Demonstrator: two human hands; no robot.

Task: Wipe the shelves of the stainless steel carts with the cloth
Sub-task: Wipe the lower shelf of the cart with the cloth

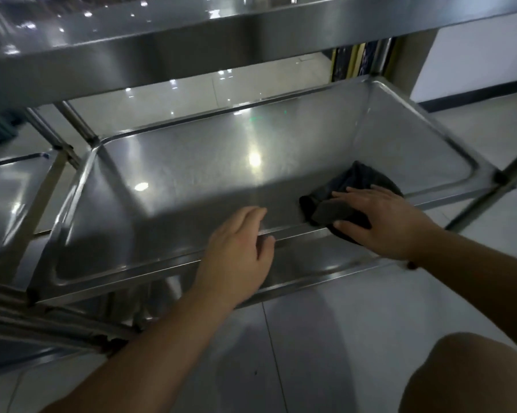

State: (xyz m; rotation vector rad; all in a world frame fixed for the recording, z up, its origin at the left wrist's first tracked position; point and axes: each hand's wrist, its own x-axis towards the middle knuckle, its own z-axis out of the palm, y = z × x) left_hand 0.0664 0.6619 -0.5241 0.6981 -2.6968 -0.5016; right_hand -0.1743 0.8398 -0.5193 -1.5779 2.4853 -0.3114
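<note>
Your right hand (pixel 382 217) presses the dark cloth (pixel 345 201) flat, fingers spread, at the shelf's (pixel 191 174) 4 o'clock corner, against the near wall. Your left hand (pixel 239 251) hooks over the near rim at 6 o'clock, holding nothing else, likely to steady the cart (pixel 191 34).

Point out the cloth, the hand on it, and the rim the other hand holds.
cloth (pixel 325 210): head view, folded grey part by the fingers.
right hand (pixel 379 219): head view, back of the hand.
shelf rim (pixel 150 265): head view, near edge, left of the left hand (pixel 239 251).
</note>
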